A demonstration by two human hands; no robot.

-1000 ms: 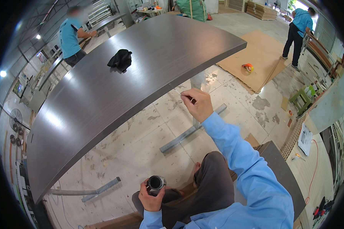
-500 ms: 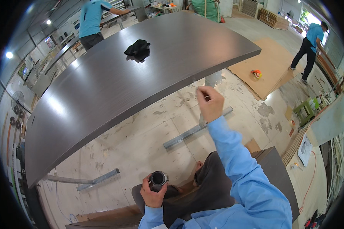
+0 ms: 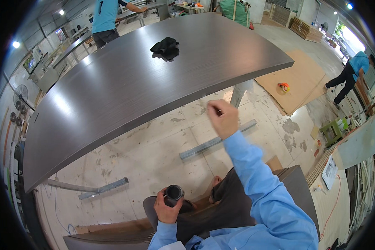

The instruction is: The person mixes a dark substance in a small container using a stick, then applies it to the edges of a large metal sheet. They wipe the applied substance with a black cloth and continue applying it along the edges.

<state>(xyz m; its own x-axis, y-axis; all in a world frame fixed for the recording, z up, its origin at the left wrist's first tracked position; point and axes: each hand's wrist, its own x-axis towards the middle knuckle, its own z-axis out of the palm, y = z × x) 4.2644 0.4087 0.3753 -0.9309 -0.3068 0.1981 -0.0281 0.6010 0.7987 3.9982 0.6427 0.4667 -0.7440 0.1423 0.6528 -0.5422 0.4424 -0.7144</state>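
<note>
A large dark grey-brown wood-grain panel point(image 3: 125, 79) lies flat before me. My left hand point(image 3: 167, 210) is wrapped round a small dark open-topped container point(image 3: 173, 194), held over my lap. Just off the panel's near edge, toward its right part, my right hand point(image 3: 223, 118) is pinched closed with fingertips pointing at the edge. Whatever those fingers hold, if anything, is too small to make out. On top of the panel rests a crumpled black cloth point(image 3: 166, 48), away from both hands.
Metal stand feet point(image 3: 218, 139) reach across the tiled floor under the panel. Stacked brown boards point(image 3: 296, 187) are beside me. A cardboard sheet point(image 3: 293, 83) with a tape roll point(image 3: 283, 87) lies at right. Two people in blue shirts, one far left point(image 3: 106, 16), one far right point(image 3: 358, 66), work nearby.
The view has shifted a little. My right hand has moved slightly left along the panel's edge, still pinched. My left hand keeps the container. The person at right bends lower.
</note>
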